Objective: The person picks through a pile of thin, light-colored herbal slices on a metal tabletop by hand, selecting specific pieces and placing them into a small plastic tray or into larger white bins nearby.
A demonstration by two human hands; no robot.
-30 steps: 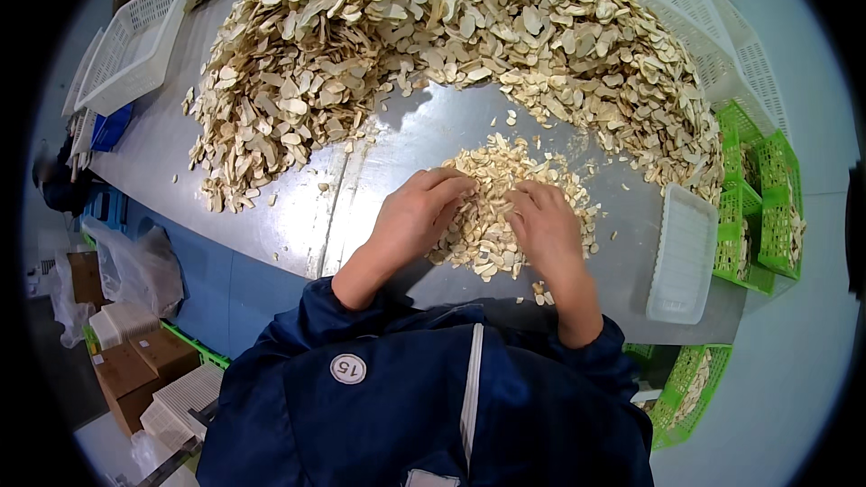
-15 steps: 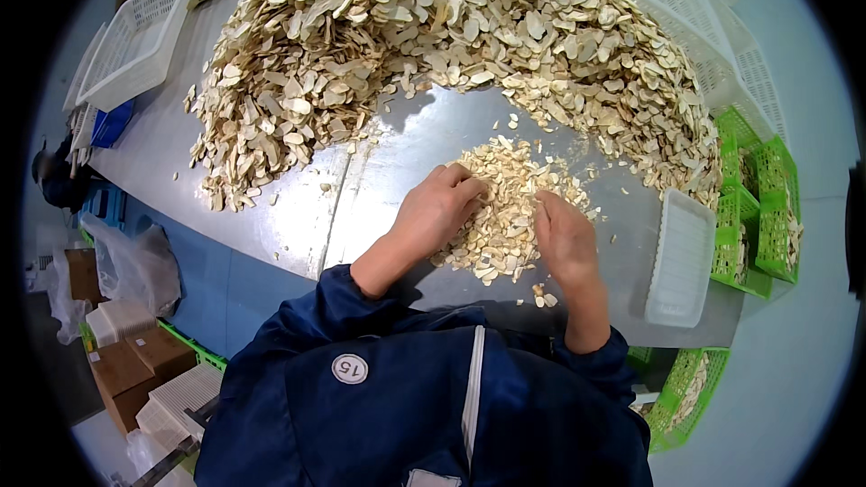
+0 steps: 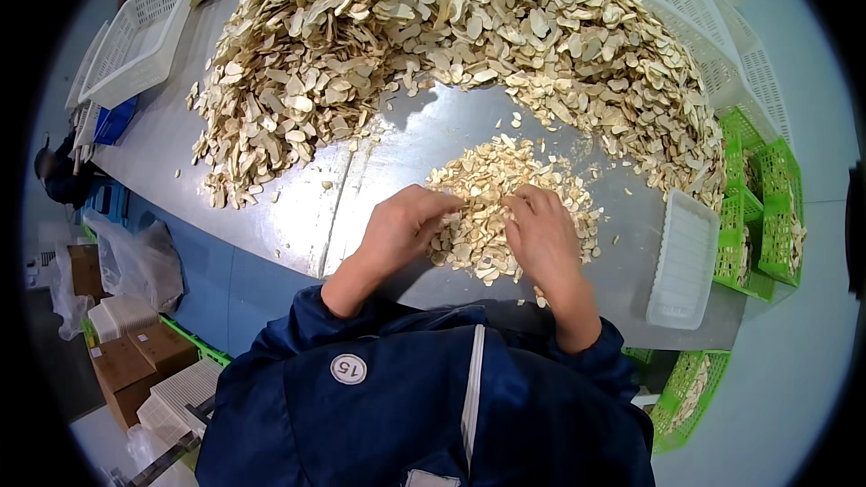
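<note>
A small heap of pale, chipped dried slices (image 3: 487, 257) lies on the metal table in front of me. My left hand (image 3: 404, 224) is at the heap's left side, fingers stretched toward the middle and thumb apart below them. Over the right part of the heap is my right hand (image 3: 547, 233), its fingers bent and spread, the tips among the pieces. I see no piece gripped in either hand, though the fingertips are slightly blurred. Beyond, a large pile of bigger dried slices (image 3: 298, 95) curves around the far side of the table.
A white shallow tray (image 3: 683, 261) rests at the table's right edge. Green baskets (image 3: 778, 212) with slices stand beyond it. White perforated crates (image 3: 140, 36) are at the far left and far right. Cardboard boxes (image 3: 126, 374) and plastic bags sit at the lower left.
My left hand has drawn back left and toward me, its fingers straightening. My right hand has shifted left over the heap, and its fingers have loosened. The large pile looks unchanged.
</note>
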